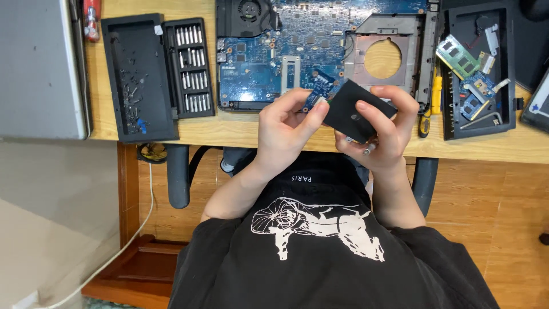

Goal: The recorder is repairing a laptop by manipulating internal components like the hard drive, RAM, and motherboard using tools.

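Black shirt (320, 252) nearest; both hands' grip closed: left hand (286, 129), right hand (386, 134) around black drive (357, 109).

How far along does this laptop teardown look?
Well along, it seems. The laptop base lies open with its blue board bare, and pulled parts sit in the black tray. In hand: the left hand and right hand hold a black drive with a small blue board at its edge. The fan is still mounted.
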